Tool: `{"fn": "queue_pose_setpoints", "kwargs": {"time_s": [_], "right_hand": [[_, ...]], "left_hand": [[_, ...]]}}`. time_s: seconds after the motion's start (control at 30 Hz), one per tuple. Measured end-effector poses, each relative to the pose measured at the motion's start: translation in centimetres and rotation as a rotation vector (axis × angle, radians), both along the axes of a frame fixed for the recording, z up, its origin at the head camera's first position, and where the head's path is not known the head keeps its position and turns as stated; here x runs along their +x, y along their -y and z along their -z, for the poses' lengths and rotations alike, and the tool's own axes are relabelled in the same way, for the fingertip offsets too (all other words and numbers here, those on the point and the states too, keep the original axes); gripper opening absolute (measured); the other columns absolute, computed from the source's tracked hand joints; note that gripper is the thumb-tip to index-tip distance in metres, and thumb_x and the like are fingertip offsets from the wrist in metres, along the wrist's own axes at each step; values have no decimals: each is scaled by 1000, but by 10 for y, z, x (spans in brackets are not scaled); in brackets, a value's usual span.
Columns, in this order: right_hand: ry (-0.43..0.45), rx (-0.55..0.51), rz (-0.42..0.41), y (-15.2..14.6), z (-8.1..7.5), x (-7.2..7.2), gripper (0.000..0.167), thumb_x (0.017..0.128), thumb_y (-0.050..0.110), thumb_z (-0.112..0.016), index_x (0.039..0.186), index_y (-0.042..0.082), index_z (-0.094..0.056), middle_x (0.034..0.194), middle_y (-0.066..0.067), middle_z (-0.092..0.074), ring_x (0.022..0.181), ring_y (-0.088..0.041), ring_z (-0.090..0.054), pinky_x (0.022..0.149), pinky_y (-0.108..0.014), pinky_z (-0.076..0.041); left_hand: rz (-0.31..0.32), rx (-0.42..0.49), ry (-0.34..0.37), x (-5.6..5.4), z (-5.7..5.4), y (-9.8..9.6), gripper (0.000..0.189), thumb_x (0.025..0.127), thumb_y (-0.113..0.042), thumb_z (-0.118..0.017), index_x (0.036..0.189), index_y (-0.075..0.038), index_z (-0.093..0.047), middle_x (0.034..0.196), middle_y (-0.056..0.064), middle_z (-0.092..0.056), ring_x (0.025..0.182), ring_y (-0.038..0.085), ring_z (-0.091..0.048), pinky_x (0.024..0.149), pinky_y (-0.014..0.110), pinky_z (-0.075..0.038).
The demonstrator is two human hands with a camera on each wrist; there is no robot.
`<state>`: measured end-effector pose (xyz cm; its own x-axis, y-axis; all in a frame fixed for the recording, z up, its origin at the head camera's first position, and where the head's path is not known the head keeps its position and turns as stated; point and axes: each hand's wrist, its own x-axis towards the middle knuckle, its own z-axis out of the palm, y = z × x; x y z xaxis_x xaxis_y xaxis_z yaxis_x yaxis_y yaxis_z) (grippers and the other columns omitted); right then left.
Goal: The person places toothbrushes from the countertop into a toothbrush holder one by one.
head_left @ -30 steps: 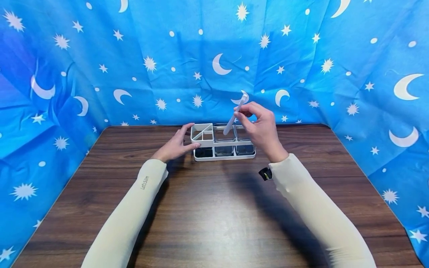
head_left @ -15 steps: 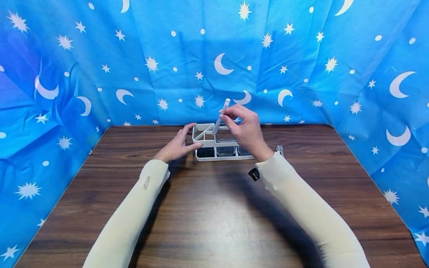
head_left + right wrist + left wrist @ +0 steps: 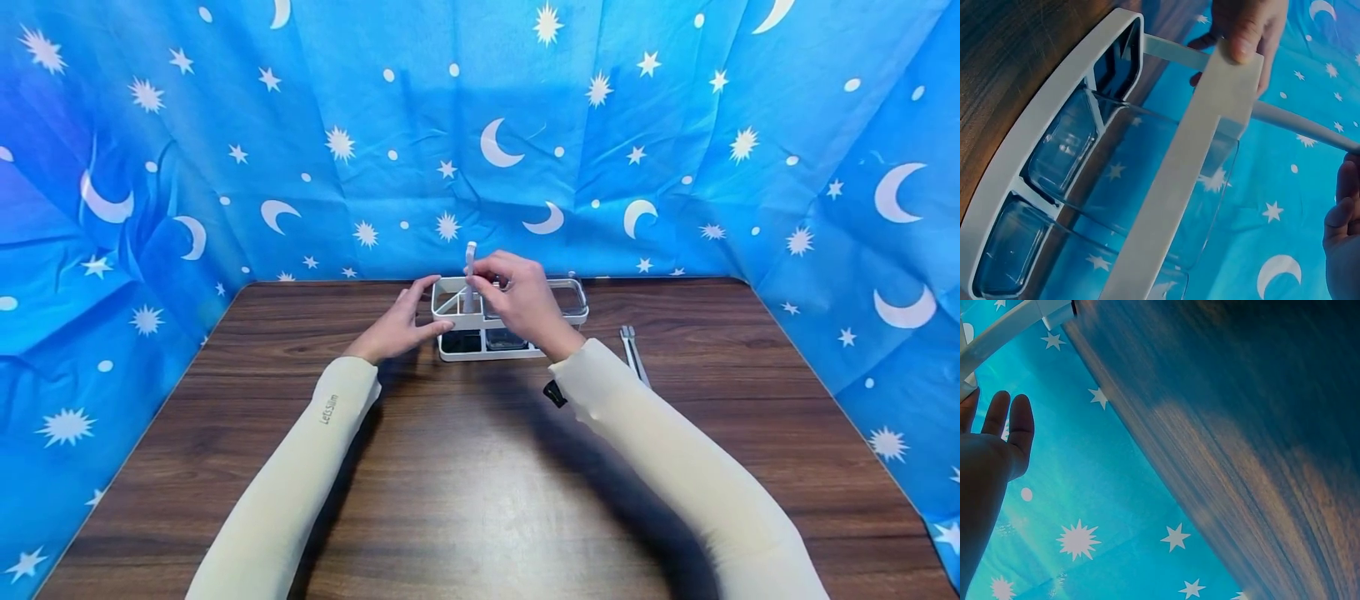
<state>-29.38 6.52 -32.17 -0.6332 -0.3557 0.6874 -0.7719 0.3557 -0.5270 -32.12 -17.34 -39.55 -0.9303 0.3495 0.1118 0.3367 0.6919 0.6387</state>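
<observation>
A white two-level holder (image 3: 551, 320) stands at the table's far edge, with slotted compartments at its left end and clear cups (image 3: 1063, 147) to the right. My left hand (image 3: 393, 327) grips the holder's left end, thumb on the front rail (image 3: 1175, 181) and fingers round the side. In my right hand (image 3: 517, 296) a pale toothbrush (image 3: 470, 265) is pinched between thumb and fingertips, nearly upright. Its lower end overlaps the slotted left section in the head view. The right wrist view shows its handle (image 3: 1304, 126) running behind the front rail. My right hand covers part of the cups.
Two slim grey sticks with wider ends (image 3: 634, 354) lie on the wooden table (image 3: 465, 483) right of the holder, partly hidden by my right sleeve (image 3: 660, 433). A blue cloth with moons and stars (image 3: 420, 125) hangs behind and at both sides.
My right hand has moved left and down with the toothbrush, which has turned from slanted to nearly upright. The grey sticks have come into view. My left hand stays on the holder.
</observation>
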Motion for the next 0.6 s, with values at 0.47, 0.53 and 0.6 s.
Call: {"fn": "queue_pose_setpoints", "kwargs": {"time_s": [0.47,0.53,0.6], "right_hand": [[159,124,52,10,12,-2,17,90,19,-66,103,10,-72,87,2,-61,73,-12,-52,62,-25,-48],[190,137,52,12,13,-3,18,90,19,-66,104,10,-71,87,2,-61,74,-13,-52,63,-25,-48],[222,154,49,14,15,-4,19,90,19,-65,105,9,-71,88,2,-61,75,-13,-52,64,-25,-48]], "left_hand": [[28,10,-23,-1,2,0,87,83,-62,-59,149,-23,-18,149,8,-25,129,34,-31,101,56,-32],[29,12,-21,-1,2,1,87,83,-62,-59,149,-23,-18,149,8,-24,129,33,-31,101,57,-32],[28,13,-20,0,1,2,88,82,-62,-59,149,-22,-18,149,9,-25,129,32,-31,100,58,-32]]}}
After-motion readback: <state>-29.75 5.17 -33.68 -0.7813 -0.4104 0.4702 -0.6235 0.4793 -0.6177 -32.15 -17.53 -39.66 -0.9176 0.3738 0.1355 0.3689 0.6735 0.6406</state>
